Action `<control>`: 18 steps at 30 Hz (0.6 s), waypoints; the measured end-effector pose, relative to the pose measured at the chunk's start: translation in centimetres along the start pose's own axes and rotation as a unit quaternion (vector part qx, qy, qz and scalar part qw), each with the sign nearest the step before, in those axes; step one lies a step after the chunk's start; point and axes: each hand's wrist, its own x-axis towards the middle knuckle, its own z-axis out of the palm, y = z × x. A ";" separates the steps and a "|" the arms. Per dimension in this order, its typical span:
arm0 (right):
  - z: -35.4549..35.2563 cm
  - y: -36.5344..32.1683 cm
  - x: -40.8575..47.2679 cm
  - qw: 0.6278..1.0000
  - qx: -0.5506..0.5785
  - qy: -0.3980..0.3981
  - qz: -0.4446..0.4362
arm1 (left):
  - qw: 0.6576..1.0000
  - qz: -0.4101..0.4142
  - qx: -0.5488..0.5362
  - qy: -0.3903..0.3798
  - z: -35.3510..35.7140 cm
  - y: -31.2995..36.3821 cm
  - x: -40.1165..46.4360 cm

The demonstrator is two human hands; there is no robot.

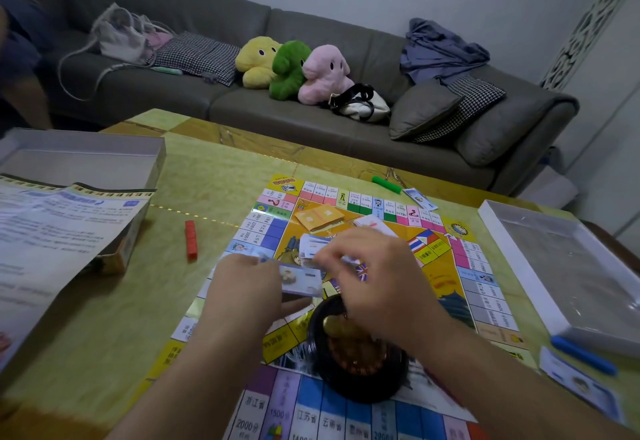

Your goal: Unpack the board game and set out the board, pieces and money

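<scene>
A home living room is showing here: a long grey sofa [311,117] is running along the wall, three plush toys [291,68], checked cushions [197,56] and bags [360,103] are lying on it, and a low yellow table [194,176] is standing before it.

Yellow-green table [194,176] with a board game laid out on it.

The game board [460,287] lies flat at the table's centre. At 9 o'clock from it sit 1 red block [190,239], an open box [83,159] and a printed sheet [59,228]. At 12 o'clock lie 1 green stick [386,184] and 1 card [419,199]. At 3 o'clock sits a clear tray [568,266]; at 4 o'clock, 1 blue stick [583,354] and another card [581,384].
</scene>
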 end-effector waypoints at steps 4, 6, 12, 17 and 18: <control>0.6 2.9 2.2 0.978 -0.147 -0.092 0.116 | 1.000 -0.017 -0.006 0.023 -0.8 0.3 0.0; 1.4 3.5 2.9 0.957 -0.207 -0.163 0.125 | 1.000 -0.015 -0.010 0.005 -0.9 0.2 -0.2; 2.7 4.1 3.4 0.933 -0.285 -0.181 0.128 | 1.000 -0.012 -0.006 -0.016 -0.7 0.3 -0.4; 2.9 4.3 3.0 0.940 -0.278 -0.147 0.130 | 1.000 -0.013 -0.001 -0.014 -0.7 0.2 -0.1; 2.8 4.3 2.9 0.943 -0.270 -0.143 0.132 | 1.000 -0.012 0.001 -0.014 -0.7 0.1 -0.1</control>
